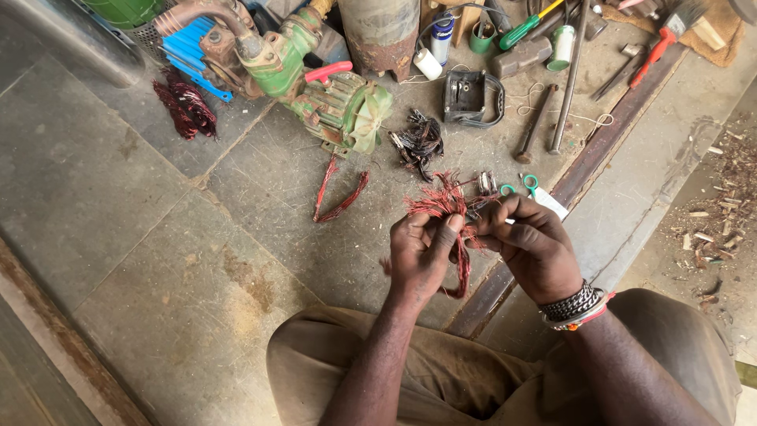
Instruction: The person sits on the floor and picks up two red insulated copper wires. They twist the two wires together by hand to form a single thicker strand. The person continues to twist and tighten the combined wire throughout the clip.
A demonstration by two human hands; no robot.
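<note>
Both hands hold one bundle of reddish copper winding wire (443, 202) above the concrete floor. My left hand (420, 254) grips the looped part of the bundle, thumb pressed on top. Just to its right, my right hand (530, 247) pinches the strands near their frayed upper ends; a beaded and metal bracelet is on that wrist. The loop hangs down between the two hands. My knees, in tan trousers, fill the bottom of the view.
A green motor pump (331, 87) lies at the top centre. Other wire bundles lie about: dark red (185, 106), blackened (419, 142), a bent red piece (337, 197). Green-handled scissors (527, 186), a hammer (530, 55), steel rods, tape rolls and a rusty floor rail (552, 213) are to the right.
</note>
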